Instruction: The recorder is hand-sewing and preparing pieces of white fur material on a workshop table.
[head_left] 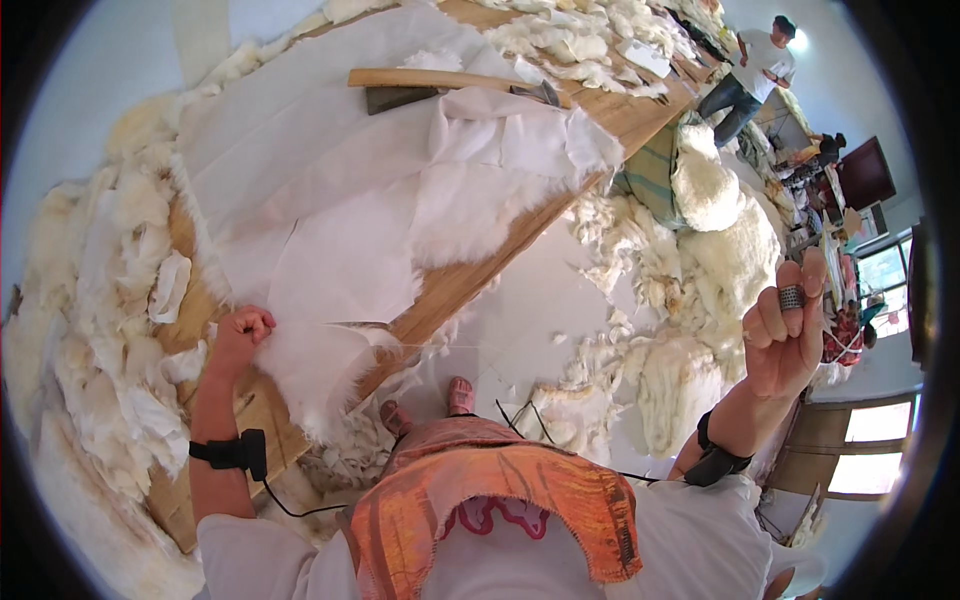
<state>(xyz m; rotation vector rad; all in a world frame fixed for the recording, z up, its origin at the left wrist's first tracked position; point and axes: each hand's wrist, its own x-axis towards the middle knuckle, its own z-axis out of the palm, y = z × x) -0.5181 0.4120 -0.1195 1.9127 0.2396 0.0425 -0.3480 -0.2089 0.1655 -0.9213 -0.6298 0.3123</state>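
Observation:
A large white fur hide [340, 250] lies mostly skin side up over the wooden table, its fluffy fringe hanging past the near edge. My left hand [243, 335] is closed at the hide's left margin, fingers curled against it. Raised far out to the right, my right hand [785, 325] has its fingers pinched together, with a metal thimble ring [791, 298] on one finger. What the pinch holds is too small to make out. A thin pale thread [430, 346] stretches rightward from a fold near the hide's front tip; its far end fades from sight.
On the hide lies a long wooden stick [430, 77] beside a dark flat piece. Fur scraps [90, 290] heap along the left, and more fur [680, 370] covers the floor at right. Bare table wood [460, 290] shows along the edge. Another person [765, 65] stands at the far right.

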